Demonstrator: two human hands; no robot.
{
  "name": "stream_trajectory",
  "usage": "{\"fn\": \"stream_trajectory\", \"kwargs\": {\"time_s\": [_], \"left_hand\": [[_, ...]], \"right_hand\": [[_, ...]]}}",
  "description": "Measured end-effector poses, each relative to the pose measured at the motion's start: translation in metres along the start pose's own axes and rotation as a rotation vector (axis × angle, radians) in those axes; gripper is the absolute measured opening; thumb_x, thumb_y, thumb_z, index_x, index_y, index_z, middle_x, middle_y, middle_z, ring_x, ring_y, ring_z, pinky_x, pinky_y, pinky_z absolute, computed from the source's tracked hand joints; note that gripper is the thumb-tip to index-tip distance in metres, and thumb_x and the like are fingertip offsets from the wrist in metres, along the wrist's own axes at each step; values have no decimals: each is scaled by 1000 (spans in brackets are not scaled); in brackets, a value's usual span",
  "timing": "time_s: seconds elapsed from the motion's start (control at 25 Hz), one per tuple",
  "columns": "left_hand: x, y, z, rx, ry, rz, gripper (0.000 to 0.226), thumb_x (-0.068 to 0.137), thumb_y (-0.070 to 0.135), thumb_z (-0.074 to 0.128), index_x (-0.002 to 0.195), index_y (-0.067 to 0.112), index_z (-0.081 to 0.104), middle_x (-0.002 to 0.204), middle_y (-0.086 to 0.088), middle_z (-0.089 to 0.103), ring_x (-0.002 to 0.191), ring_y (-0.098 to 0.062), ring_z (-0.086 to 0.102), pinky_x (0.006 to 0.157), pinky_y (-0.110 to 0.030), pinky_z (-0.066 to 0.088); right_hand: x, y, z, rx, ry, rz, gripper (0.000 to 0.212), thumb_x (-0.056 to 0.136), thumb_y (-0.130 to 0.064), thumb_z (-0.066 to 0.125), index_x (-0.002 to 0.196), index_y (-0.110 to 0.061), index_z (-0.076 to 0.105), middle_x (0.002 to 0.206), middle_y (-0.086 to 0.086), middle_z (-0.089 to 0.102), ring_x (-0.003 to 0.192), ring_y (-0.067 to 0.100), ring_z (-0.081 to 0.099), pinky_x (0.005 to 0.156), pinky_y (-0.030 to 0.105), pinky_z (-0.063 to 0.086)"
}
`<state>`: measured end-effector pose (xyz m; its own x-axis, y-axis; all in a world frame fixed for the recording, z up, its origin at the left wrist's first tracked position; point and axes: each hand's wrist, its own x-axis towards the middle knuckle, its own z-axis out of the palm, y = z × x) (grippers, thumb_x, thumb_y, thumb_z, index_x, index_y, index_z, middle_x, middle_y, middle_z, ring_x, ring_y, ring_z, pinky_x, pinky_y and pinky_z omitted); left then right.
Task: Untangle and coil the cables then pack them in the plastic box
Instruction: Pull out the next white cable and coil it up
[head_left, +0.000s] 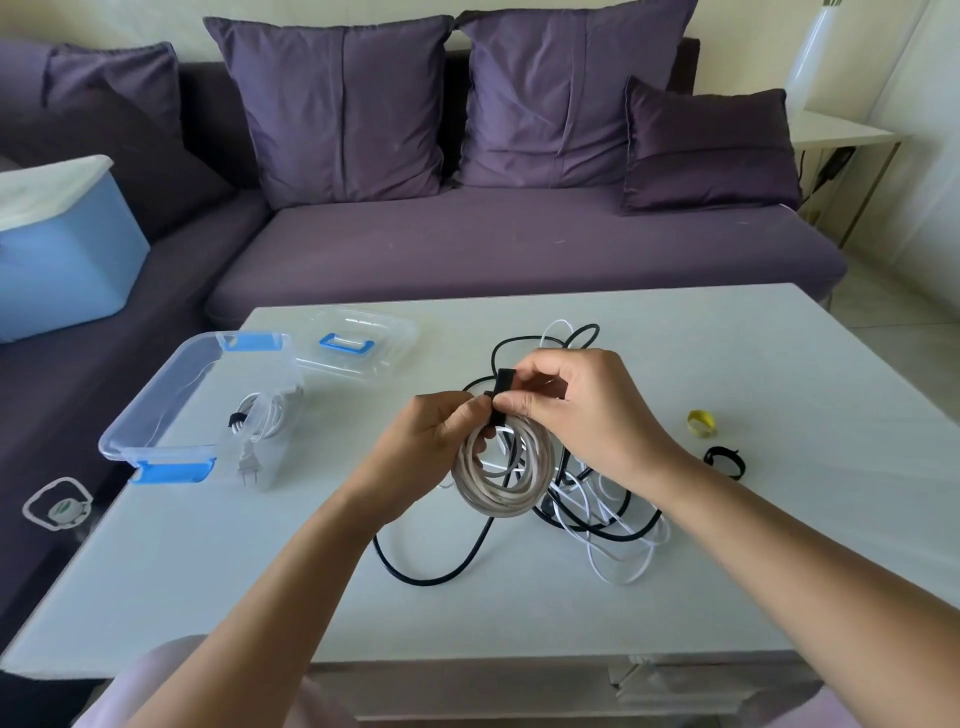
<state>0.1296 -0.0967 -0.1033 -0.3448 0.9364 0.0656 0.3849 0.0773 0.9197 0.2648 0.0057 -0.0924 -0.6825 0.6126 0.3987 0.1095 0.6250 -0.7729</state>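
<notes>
Two hands are working together above the middle of the table (727, 571): the left hand (436, 431) is holding a pale coiled cable (501, 478) upright by its top, its grip curled round the loops, while the right hand (582, 410) is pinching a black strap (501, 389) at that same spot, thumb and fingertips pressed together on it. This cable is hanging just over a tangle of black and white cables (597, 519) lying loose on the table, and its lower edge seems to be touching them. To the left, the plastic box (156, 387) is standing open with a tied white cable (260, 415) already inside and its lid (358, 343) lying just behind. The danger, as I am judging it, is the strap slipping from the pinch before it is fastened, letting the loops spring apart; lifting too soon could also be dragging the tangle along. A yellow strap (701, 422) and a spare black strap (723, 460) are waiting at the right.
</notes>
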Motion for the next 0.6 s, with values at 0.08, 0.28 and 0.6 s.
{"fn": "stream_trajectory", "kwargs": {"time_s": [0.08,0.28,0.6], "left_hand": [[-1,0,3,-10,19,14,38,98,20,43,63,15,56,60,2,55,55,-11,47,47,-13,33],[0,-1,9,-127,27,-1,39,98,25,45,62,12,53,56,6,52,53,-12,44,46,-16,32],[-3,4,24,-179,111,-210,56,96,15,36,42,19,49,41,4,47,41,-12,39,45,-21,30]], "right_hand": [[0,-2,-1,67,4,41,14,75,-13,79,76,-13,65,71,0,69,67,13,66,69,28,54],[3,0,-6,71,28,-90,14,75,-11,78,86,-9,70,85,4,69,75,10,68,74,30,55],[-13,19,28,-644,107,-440,42,97,-26,32,76,-6,62,69,7,60,63,26,56,62,30,40]]}}
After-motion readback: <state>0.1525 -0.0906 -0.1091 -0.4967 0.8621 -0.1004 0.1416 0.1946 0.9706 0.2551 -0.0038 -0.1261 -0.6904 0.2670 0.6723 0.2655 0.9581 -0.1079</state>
